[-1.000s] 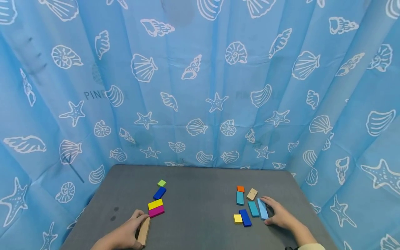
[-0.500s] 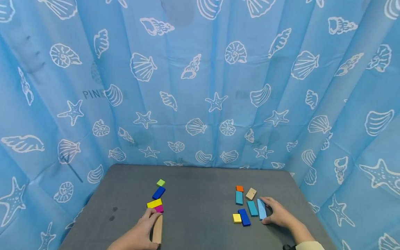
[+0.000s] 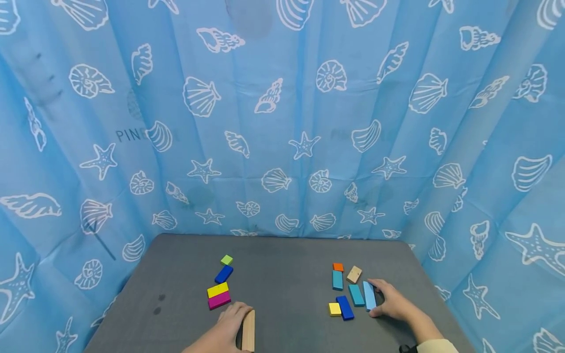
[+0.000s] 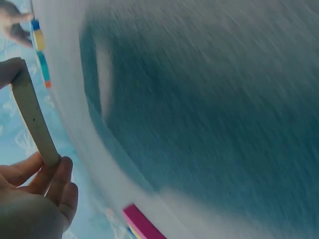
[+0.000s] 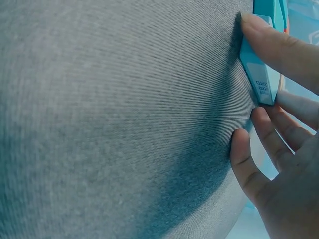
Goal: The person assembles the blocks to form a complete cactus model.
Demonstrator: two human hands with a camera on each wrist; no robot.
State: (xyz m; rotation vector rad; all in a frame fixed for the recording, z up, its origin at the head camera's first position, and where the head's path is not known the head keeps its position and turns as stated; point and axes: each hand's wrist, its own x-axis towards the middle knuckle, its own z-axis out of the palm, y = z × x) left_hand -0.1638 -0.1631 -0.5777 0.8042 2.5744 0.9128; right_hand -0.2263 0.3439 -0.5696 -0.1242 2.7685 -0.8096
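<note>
My left hand point(image 3: 222, 329) grips a long plain wooden block point(image 3: 249, 331) by its two ends, near the table's front. The left wrist view shows this wooden block point(image 4: 34, 115) between thumb and fingertips, raised off the cloth with its shadow apart from it. On the right, my right hand point(image 3: 395, 303) pinches a light blue block point(image 3: 370, 296) lengthwise, thumb at the near end, fingers at the far end. In the right wrist view, that light blue block point(image 5: 258, 74) carries a small printed label and sits at the table surface. A teal block point(image 3: 356, 295) lies just left of it.
Left of centre on the grey table point(image 3: 287, 279) lie a magenta block point(image 3: 219, 300), a yellow block point(image 3: 218, 289), a blue block point(image 3: 224, 274) and a lime block point(image 3: 227, 260). Near the right hand are a dark blue block point(image 3: 345, 308), a small yellow block point(image 3: 334, 309) and a wooden block point(image 3: 354, 274).
My left hand has carried the long wooden block to the right, past the magenta block, which shows fully again. The right hand has stayed on the light blue block.
</note>
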